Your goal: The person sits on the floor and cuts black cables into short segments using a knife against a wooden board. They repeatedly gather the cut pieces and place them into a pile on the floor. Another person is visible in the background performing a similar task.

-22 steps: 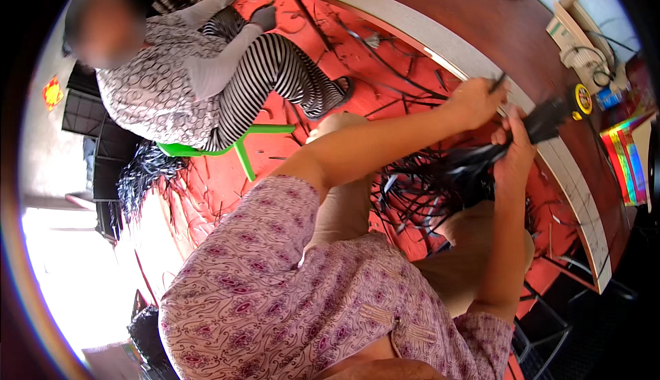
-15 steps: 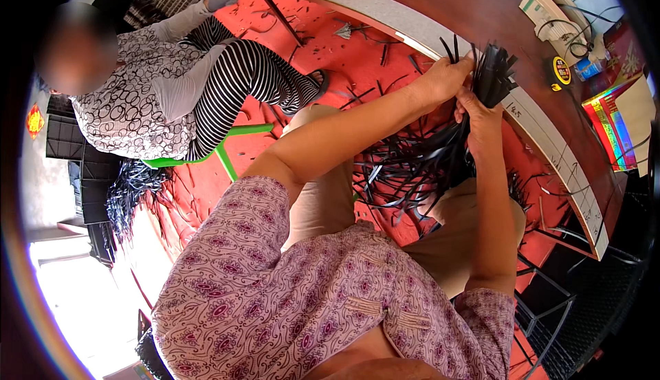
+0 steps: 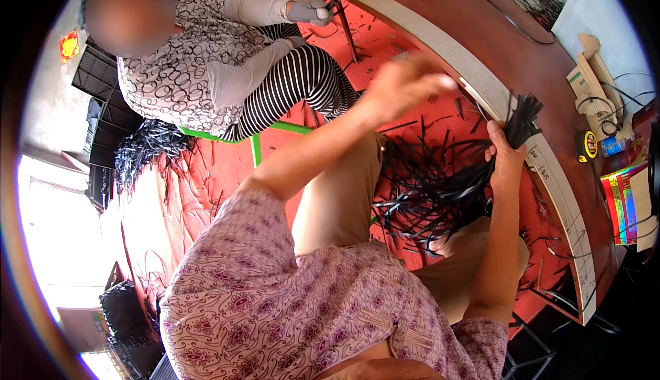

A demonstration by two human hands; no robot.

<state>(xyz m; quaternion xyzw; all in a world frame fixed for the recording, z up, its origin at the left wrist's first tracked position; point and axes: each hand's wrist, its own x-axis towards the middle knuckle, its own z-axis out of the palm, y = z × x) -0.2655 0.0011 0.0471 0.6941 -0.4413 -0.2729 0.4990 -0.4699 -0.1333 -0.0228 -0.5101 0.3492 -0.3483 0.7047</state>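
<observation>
Clerk: Dial centred mid-view. Nearest entries?

Recorder: Patterned shirt point(image 3: 261, 304), one, six to eight o'clock. Right hand point(image 3: 507, 158), three o'clock: fingers closed round one bundle of black strips point(image 3: 524, 117). Gathered ends point toward two; loose tails point(image 3: 440, 198) spread toward four, above the red floor point(image 3: 213, 167).

Clerk: Changes?

Recorder: Left hand point(image 3: 407, 88), half past one. Beside the bundle half a second ago; now well apart, to its left. Consequence: the right hand alone keeps the strips together.

Clerk: Left grip?

Recorder: Cannot tell. Motion-blurred; no strip made out in it.

Clerk: Farther stock?

Recorder: Brown table point(image 3: 481, 29), pale-edged, twelve to four. On it at three, tape measure point(image 3: 589, 145), yellow and black; just beyond, cardboard box point(image 3: 583, 84), torn open. Co-worker point(image 3: 192, 63), ten o'clock, on a green stool point(image 3: 256, 149), mostly covered by the sitter. Second strip heap point(image 3: 151, 147), nine.

Clerk: Defects of view?

Recorder: Right fingers partly behind the bundle. Strips overlap, uncountable. Co-worker's gloved hand point(image 3: 308, 13), twelve: contents too small to tell. Goods past three cut by the dark rim.
</observation>
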